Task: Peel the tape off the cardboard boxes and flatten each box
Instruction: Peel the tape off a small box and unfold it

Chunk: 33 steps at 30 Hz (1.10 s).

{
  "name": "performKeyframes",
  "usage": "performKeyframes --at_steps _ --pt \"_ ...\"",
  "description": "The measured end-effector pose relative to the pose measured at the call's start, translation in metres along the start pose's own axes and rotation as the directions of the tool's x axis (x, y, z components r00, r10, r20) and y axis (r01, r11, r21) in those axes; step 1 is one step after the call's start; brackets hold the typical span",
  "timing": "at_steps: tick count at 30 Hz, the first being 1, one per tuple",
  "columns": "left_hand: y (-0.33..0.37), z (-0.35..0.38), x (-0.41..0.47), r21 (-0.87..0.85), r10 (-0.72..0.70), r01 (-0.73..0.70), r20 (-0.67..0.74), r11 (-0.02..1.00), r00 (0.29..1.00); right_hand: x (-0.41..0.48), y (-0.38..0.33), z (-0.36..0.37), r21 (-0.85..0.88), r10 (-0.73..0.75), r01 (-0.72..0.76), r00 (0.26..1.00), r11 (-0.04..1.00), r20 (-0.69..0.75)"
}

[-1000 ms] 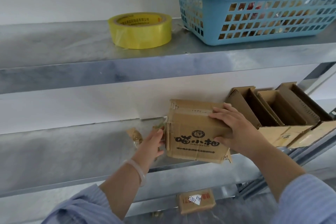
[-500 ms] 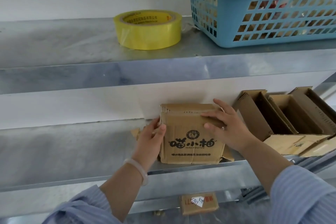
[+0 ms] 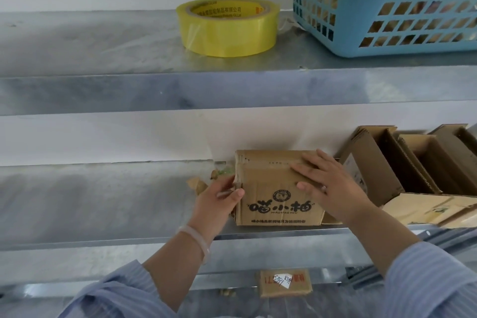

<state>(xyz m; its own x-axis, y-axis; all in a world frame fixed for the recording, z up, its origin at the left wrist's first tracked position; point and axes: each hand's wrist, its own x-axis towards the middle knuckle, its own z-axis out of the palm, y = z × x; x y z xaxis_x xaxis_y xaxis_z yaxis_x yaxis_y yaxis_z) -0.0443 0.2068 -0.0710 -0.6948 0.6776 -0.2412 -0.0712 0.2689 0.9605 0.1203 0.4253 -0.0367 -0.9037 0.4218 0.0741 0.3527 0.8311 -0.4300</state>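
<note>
Box (image 3: 280,199) is down on the shelf (image 3: 103,201) now; left hand (image 3: 219,202) moved over gripping its edge, right hand (image 3: 333,188) pressing flat.

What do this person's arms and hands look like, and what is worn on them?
Light blue, finely striped shirt sleeves cover both upper arms, the left sleeve and the right sleeve, and leave the forearms bare. The left hand has a pale, translucent bangle at the wrist. The right hand wears a thin ring on one finger. No gloves.
</note>
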Motion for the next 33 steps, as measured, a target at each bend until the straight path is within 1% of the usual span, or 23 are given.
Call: performKeyframes --at_steps 2,4,6,7,9,10,11,13,16,19,24,26,29,31,33 --pt "-0.005 0.002 -0.001 0.032 -0.026 0.028 -0.076 0.999 0.997 -0.005 -0.001 0.002 -0.147 -0.098 0.093 0.995 0.985 -0.028" --pt "-0.009 0.003 -0.003 0.045 -0.049 0.056 -0.151 0.997 0.987 -0.006 -0.009 0.002 -0.182 -0.15 0.138 0.987 0.974 -0.055" --pt "-0.012 0.003 -0.006 0.072 -0.054 0.07 -0.21 0.995 0.976 -0.004 -0.022 0.003 -0.171 -0.161 0.149 0.985 0.974 -0.059" --pt "-0.013 0.003 -0.007 0.11 -0.045 0.072 -0.235 0.991 0.971 -0.002 -0.03 0.005 -0.194 -0.159 0.151 0.987 0.969 -0.024" --pt "-0.013 0.003 -0.01 0.183 -0.017 0.068 -0.269 0.981 0.963 -0.001 -0.045 0.016 -0.323 -0.137 0.157 0.987 0.933 0.085" --pt "-0.013 0.004 -0.011 0.189 -0.007 0.062 -0.281 0.98 0.96 -0.002 -0.048 0.026 -0.39 -0.117 0.151 0.987 0.908 0.11" --pt "-0.014 0.004 -0.012 0.183 -0.001 0.057 -0.29 0.981 0.957 -0.004 -0.05 0.034 -0.431 -0.107 0.142 0.989 0.891 0.105" --pt "-0.014 0.004 -0.016 0.191 0.013 0.047 -0.302 0.98 0.953 -0.008 -0.051 0.042 -0.454 -0.111 0.13 0.991 0.881 0.07" --pt "-0.012 0.005 -0.02 0.236 0.062 0.011 -0.298 0.972 0.953 -0.008 -0.051 0.042 -0.444 -0.111 0.122 0.992 0.888 0.052" --pt "-0.007 0.007 -0.02 0.206 0.067 0.002 -0.328 0.978 0.942 -0.008 -0.052 0.042 -0.436 -0.097 0.11 0.994 0.893 0.053" --pt "-0.006 0.003 -0.019 0.259 0.084 -0.001 -0.307 0.966 0.948 -0.008 -0.052 0.041 -0.446 -0.096 0.112 0.994 0.888 0.059" --pt "-0.006 0.002 -0.02 0.327 0.123 -0.026 -0.281 0.945 0.952 -0.008 -0.052 0.042 -0.448 -0.094 0.111 0.994 0.887 0.06" --pt "-0.004 -0.001 -0.017 0.469 0.2 -0.086 -0.201 0.879 0.959 -0.008 -0.052 0.043 -0.449 -0.098 0.114 0.993 0.886 0.06" --pt "-0.002 -0.004 -0.013 0.533 0.188 -0.083 -0.145 0.842 0.971 -0.007 -0.051 0.043 -0.448 -0.092 0.109 0.994 0.887 0.059" --pt "0.001 -0.006 -0.012 0.54 0.124 -0.048 -0.106 0.84 0.987 -0.006 -0.05 0.044 -0.452 -0.085 0.102 0.995 0.886 0.056"
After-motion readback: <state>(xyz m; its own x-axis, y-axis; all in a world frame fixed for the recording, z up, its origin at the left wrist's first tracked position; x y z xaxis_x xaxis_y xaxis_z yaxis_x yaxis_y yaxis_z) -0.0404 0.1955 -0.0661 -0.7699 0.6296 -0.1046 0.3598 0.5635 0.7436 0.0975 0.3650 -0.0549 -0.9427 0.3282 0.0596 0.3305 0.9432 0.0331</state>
